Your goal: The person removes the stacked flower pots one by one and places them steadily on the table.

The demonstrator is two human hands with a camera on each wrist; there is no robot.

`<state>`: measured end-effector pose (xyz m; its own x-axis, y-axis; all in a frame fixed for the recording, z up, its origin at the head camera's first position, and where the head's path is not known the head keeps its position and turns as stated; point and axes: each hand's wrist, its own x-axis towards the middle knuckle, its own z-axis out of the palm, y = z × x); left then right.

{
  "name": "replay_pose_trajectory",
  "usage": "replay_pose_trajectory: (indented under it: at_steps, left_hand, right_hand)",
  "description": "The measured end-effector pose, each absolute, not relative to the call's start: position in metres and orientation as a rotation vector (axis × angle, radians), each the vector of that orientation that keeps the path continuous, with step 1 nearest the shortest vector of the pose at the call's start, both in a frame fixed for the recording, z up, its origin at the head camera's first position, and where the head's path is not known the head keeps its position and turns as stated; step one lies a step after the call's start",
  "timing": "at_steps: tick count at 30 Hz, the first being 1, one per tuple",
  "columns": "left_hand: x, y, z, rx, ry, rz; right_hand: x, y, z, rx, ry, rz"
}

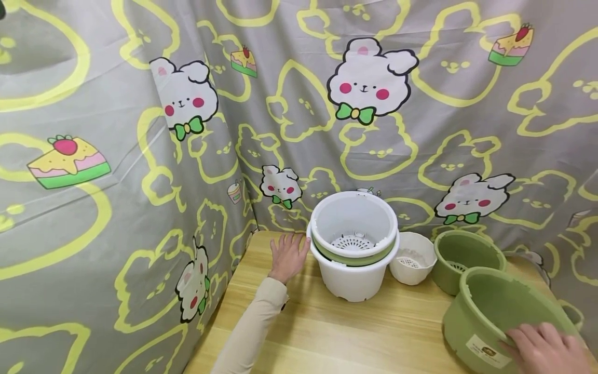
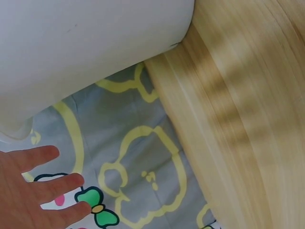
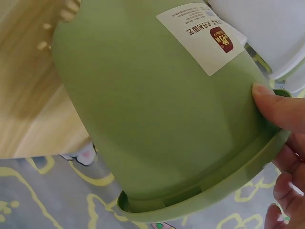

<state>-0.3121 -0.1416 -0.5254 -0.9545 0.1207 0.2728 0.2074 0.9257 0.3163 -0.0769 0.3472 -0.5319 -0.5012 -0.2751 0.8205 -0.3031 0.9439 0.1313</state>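
On the table, a stack of flower pots (image 1: 353,280) stands near the curtain, with white and green rims nested together. My left hand (image 1: 288,255) is beside the stack's left side with its fingers spread and straight; the fingertips are at the rim, and I cannot tell if they touch. In the left wrist view the fingers (image 2: 52,188) extend under the white pot wall (image 2: 95,43). With my right hand (image 1: 551,348) I grip the rim of a large green flower pot (image 1: 460,324), which bears a white label (image 3: 202,38). The thumb presses on its outer wall in the right wrist view.
A small white faceted pot (image 1: 412,259) stands right of the stack. Next to it is a smaller green pot (image 1: 469,259), partly behind the large one. A grey patterned curtain (image 1: 299,130) encloses the wooden table (image 1: 350,337) at the back and left.
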Motion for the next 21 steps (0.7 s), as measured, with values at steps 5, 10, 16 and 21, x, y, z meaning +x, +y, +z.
replay_pose_trajectory:
  at_steps: [5,10,16,21]
  left_hand:
    - [-0.312,-0.141,-0.526,-0.237,-2.840,-0.499]
    - [-0.311,-0.141,-0.526,-0.235,-2.836,-0.506]
    - [-0.313,-0.141,-0.528,-0.240,-2.829,-0.528]
    - [-0.312,-0.142,-0.527,-0.243,-2.824,-0.535]
  right_hand:
    - [-0.067,0.347,-0.542,0.335,-2.386,-0.003]
    - [-0.063,0.344,-0.557,0.245,-2.495,0.011]
    - [-0.063,0.342,-0.566,0.198,-2.515,0.058]
    - [-0.061,0.343,-0.565,0.112,-2.684,0.072]
